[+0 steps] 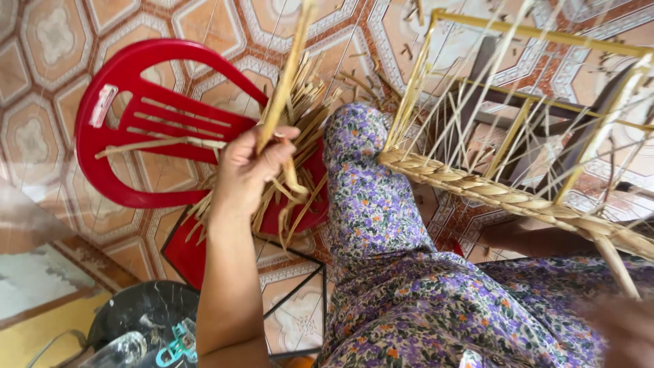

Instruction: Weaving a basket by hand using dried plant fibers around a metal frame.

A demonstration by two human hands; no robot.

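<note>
My left hand (248, 167) grips one straw strand (286, 75); pulled carelessly, it could snag the bundle (300, 129) beneath and scatter it.

Left hand (248, 167) grips straw strand (286, 75) above red chair (116, 102); braided rim (504, 197) on frame.

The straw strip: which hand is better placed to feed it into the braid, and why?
Left. The left hand already grips the straw strip, raised above the bundle. The right hand sits blurred at the frame's corner, beside the braid.
</note>
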